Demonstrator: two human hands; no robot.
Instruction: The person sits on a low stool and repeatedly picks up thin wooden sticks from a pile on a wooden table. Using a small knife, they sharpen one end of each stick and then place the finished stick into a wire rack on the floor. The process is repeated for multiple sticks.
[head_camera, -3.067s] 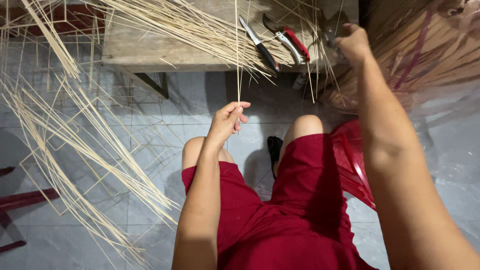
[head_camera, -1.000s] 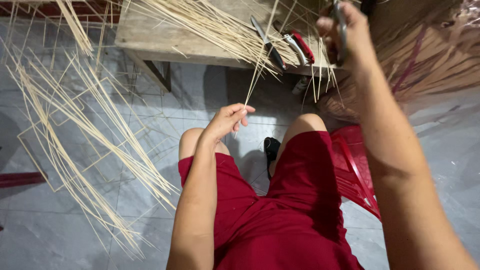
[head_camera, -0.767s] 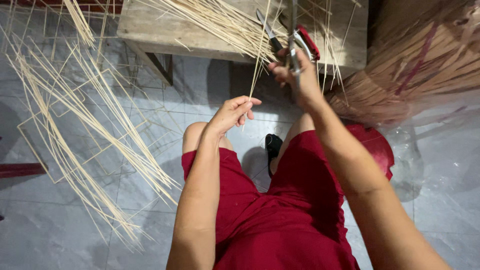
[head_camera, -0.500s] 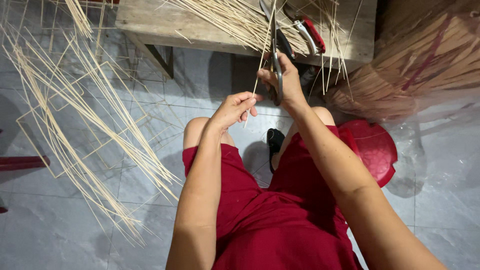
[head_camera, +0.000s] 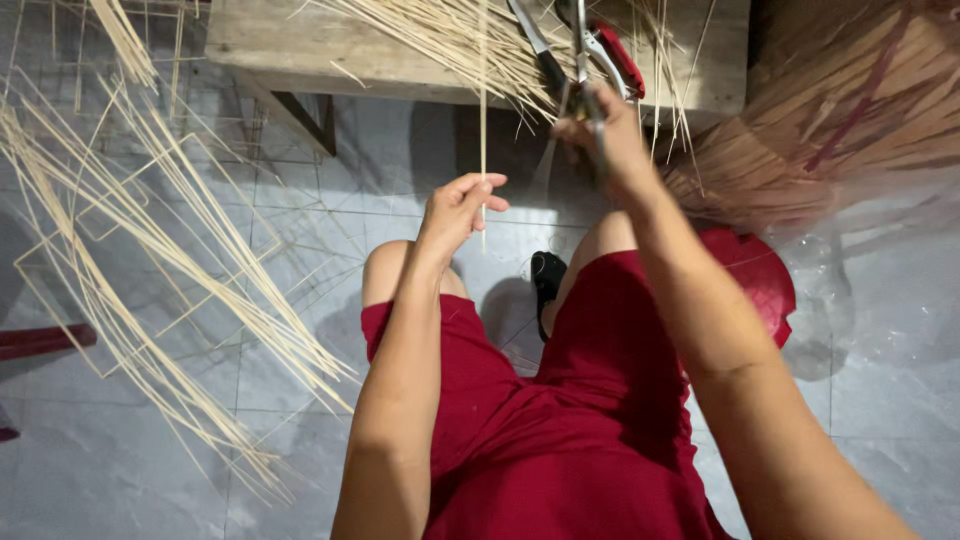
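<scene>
Currently your left hand (head_camera: 455, 208) pinches a thin bamboo stick (head_camera: 482, 120) upright, just below the wooden table (head_camera: 300, 45). Your right hand (head_camera: 605, 140) is clenched on metal scissors (head_camera: 583, 75), blades near the stick but apart from it. Keep the left grip firm and the stick vertical; bring the blades square across it, clear of your fingertips (head_camera: 490, 185).

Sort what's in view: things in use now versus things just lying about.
In use: stick pinched in left hand; scissors in right hand.

Lying about: stick pile and red-handled pliers on bench; bent frames on floor; shoe.
</scene>
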